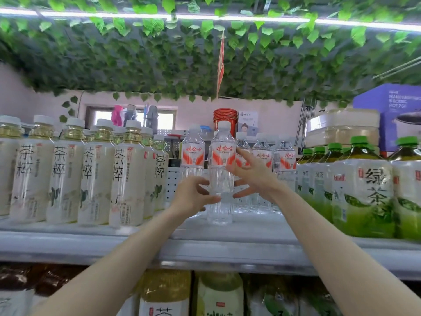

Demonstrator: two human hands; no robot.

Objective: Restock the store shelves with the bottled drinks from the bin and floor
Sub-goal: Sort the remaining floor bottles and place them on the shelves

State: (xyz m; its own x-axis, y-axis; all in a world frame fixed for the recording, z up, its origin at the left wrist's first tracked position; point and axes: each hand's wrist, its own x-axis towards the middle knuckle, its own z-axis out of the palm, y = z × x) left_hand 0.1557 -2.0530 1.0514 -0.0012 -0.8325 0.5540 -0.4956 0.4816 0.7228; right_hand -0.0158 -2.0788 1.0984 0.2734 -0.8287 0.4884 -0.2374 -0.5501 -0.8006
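One water bottle point(221, 179) at the front edge of the shelf point(227, 247); left hand point(193, 198) pinches it low, right hand point(254, 175) splayed; likely light, crushable; grip midbody.

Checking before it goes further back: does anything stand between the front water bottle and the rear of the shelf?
Yes. Behind the front water bottle, flanked by the left hand and right hand, stand a back-left bottle and a back-right row. The gap between them looks tight.
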